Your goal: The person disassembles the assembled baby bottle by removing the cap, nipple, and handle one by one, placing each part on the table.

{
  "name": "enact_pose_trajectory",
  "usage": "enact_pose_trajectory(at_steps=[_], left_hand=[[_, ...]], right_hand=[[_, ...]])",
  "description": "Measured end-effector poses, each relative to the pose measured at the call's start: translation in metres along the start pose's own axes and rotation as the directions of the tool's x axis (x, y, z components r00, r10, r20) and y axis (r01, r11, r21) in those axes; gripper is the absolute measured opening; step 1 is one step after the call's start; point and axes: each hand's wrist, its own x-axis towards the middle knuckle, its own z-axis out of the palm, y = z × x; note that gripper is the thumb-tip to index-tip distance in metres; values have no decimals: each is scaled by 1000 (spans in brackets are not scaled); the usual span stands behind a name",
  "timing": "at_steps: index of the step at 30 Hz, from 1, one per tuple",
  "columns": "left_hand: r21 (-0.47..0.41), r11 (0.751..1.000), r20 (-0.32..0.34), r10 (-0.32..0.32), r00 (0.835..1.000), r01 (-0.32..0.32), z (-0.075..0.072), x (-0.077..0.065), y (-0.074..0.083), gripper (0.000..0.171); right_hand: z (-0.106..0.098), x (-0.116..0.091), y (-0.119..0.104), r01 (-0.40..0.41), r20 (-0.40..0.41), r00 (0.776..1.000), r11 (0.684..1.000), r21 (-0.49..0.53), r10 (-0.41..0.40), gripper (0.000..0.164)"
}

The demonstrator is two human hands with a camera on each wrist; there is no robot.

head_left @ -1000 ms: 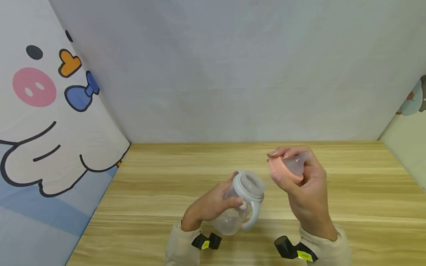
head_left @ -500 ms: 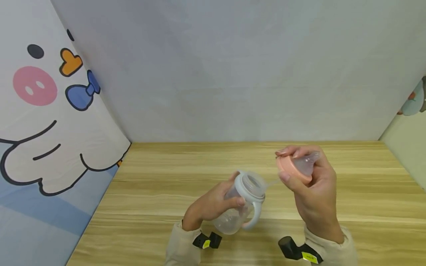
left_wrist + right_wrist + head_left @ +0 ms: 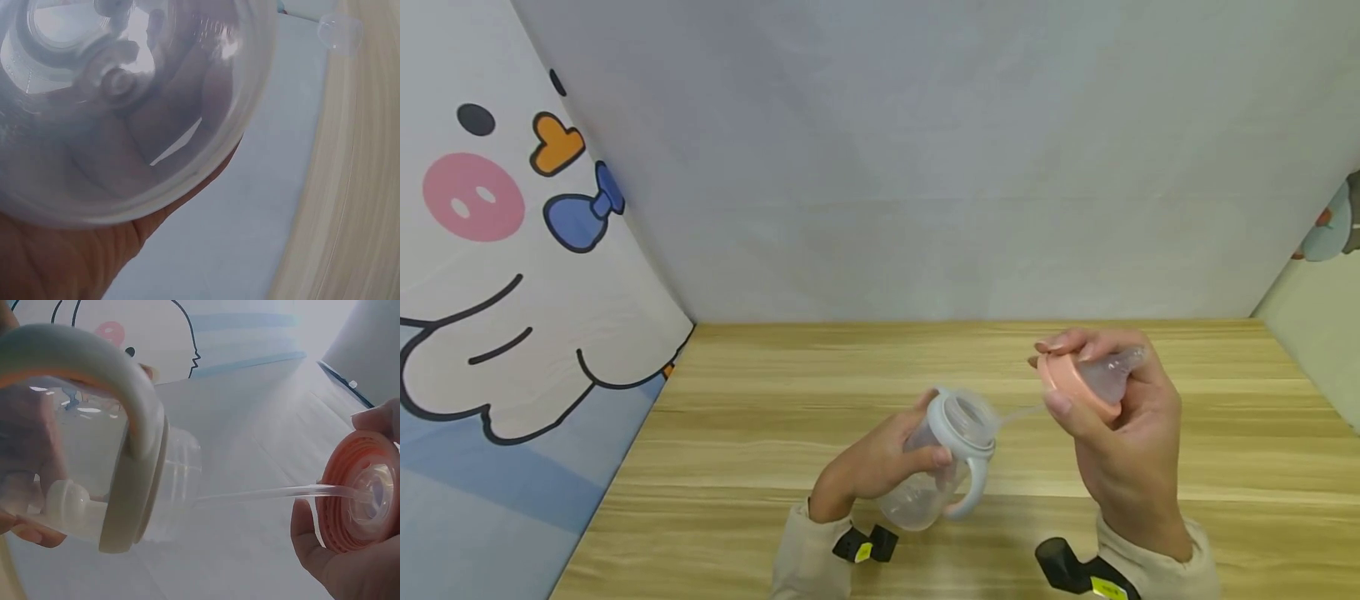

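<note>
My left hand (image 3: 880, 454) grips a clear baby bottle (image 3: 917, 500) tilted above the table, its open mouth toward the right. A pale blue-grey handle ring (image 3: 973, 492) sits round the bottle's neck. In the right hand (image 3: 1123, 450), thumb and fingers hold a peach screw collar (image 3: 1078, 385) with a clear nipple (image 3: 1112, 371). From the collar's threaded underside a clear straw (image 3: 269, 492) runs into the bottle's mouth. The straw's weighted end (image 3: 67, 505) shows inside the bottle in the right wrist view. The left wrist view looks onto the bottle's base (image 3: 119, 81).
A wood-grain table (image 3: 760, 400) lies under both hands. Behind it hangs a plain pale cloth (image 3: 925, 167), with a cartoon-printed cloth (image 3: 467, 292) at left. A small clear rounded object (image 3: 340, 32) appears near the table edge in the left wrist view.
My right hand has moved right with the collar and nipple, away from the bottle, and more of the straw shows between them. The left hand and bottle stay almost still.
</note>
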Motion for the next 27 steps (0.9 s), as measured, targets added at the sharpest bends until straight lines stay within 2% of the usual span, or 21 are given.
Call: enact_pose_trajectory(at_steps=[9,16,27], left_hand=[[11,999,5,-45,999,45,-2,-1,2,87],[2,1000,10,-19,1000,19,-1,-2,3,81],[-15,999,24,-29,999,29,0,-8,5,82]], right_hand=[[4,0,-3,47,22,999,999,21,-47,38],[9,-3,-8,49,20,999,998,33,-50,38],[16,-7,-15,82,27,996,997,10,-82,37]])
